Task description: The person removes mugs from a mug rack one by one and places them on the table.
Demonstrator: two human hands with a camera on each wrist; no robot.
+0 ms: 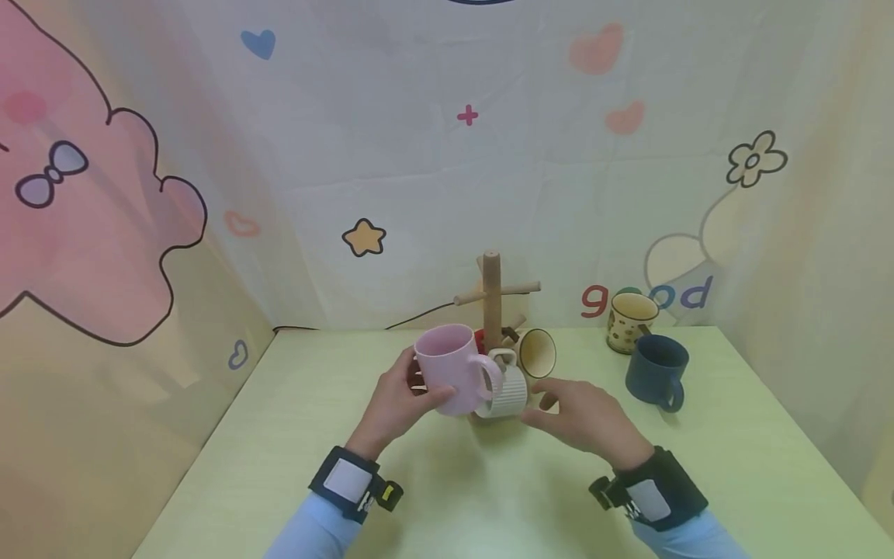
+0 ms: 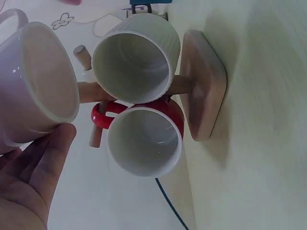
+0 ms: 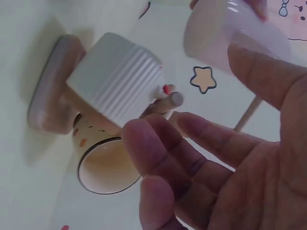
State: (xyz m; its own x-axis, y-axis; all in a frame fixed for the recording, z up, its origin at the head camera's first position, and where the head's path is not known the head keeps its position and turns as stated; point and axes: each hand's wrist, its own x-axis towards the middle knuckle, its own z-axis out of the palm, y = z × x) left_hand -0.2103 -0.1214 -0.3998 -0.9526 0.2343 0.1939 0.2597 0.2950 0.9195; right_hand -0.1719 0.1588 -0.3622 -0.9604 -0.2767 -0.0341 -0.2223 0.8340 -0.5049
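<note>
A pink mug (image 1: 447,373) is in my left hand (image 1: 398,400), with the thumb on its near side and the fingers behind. Its handle points right. Just behind it stands a wooden mug rack (image 1: 492,291). A white ribbed mug (image 1: 508,392) hangs on a lower peg, and a red mug (image 2: 145,141) and a cream mug with a dark rim (image 1: 538,354) hang lower on the rack too. My right hand (image 1: 583,415), fingers loosely bent, holds nothing and is close to the right side of the white mug. Whether it touches that mug I cannot tell.
On the table's right side stand a spotted cream mug (image 1: 628,322) and a dark blue mug (image 1: 656,371). A printed cloth (image 1: 405,140) hangs behind the table (image 1: 279,466). Upper pegs of the rack stick out sideways above the pink mug.
</note>
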